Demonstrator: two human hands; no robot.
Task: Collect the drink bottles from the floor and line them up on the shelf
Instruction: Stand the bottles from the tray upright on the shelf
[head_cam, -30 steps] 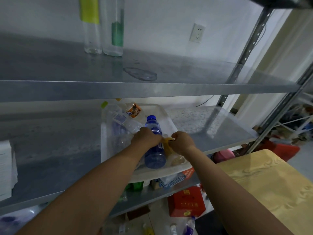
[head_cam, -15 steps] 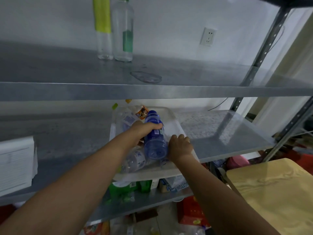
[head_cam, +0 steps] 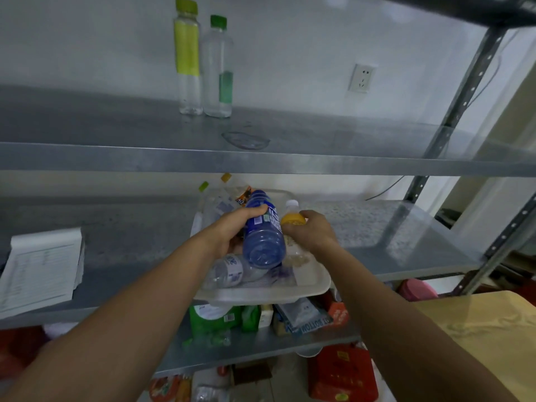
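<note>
Two bottles are gripped over a white tray (head_cam: 314, 282) on the middle shelf (head_cam: 116, 242). The left hand (head_cam: 232, 232) curls round a blue bottle (head_cam: 264, 242), tipped so its base faces the camera. Just right of it, the right hand (head_cam: 313, 232) grips a small orange bottle (head_cam: 293, 219) with a white cap. Below the left hand a clear bottle (head_cam: 226, 271) lies on its side in the tray. Well above both hands, on the upper shelf (head_cam: 290, 163), a yellow-labelled bottle (head_cam: 187, 53) and a green-labelled bottle (head_cam: 218, 68) stand upright, side by side.
</note>
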